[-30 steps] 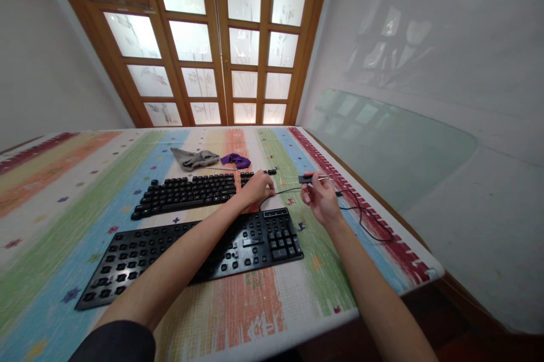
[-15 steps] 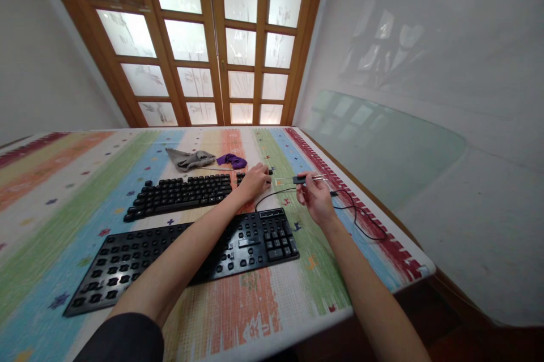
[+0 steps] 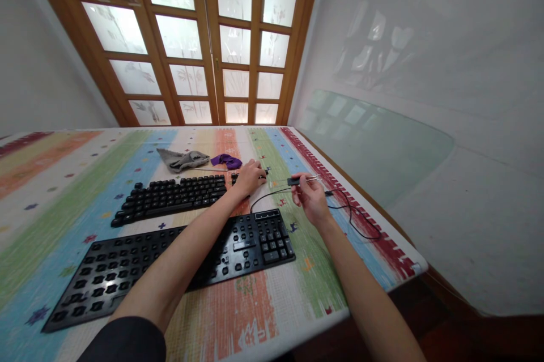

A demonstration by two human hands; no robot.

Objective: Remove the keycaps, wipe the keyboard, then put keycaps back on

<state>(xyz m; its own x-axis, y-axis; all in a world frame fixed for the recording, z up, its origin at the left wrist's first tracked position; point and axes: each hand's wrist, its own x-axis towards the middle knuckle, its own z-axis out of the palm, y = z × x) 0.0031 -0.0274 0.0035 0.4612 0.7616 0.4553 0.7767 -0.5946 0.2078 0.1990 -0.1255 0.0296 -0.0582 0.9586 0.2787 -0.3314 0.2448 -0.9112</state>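
Two black keyboards lie on a striped, many-coloured tablecloth [image 3: 263, 305]. My left hand [image 3: 249, 175] rests with curled fingers on the right end of the far keyboard [image 3: 170, 195]. My right hand [image 3: 308, 195] hovers above the table to the right and pinches a small black tool with a wire loop, a keycap puller [image 3: 302, 180]. The near keyboard [image 3: 170, 260] lies under my left forearm, with many keys gone from it. A black cable [image 3: 352, 214] runs from the keyboards past my right hand toward the table's right edge.
A grey cloth [image 3: 181, 159] and a purple cloth [image 3: 226, 161] lie behind the far keyboard. The table's right edge [image 3: 361, 197] is close to my right hand. Wooden doors with frosted panes [image 3: 199, 39] stand behind, and a white wall is on the right.
The view has drifted so that everything sits a little further left. My left hand has slid slightly along the far keyboard's right end. My right hand still holds the puller.
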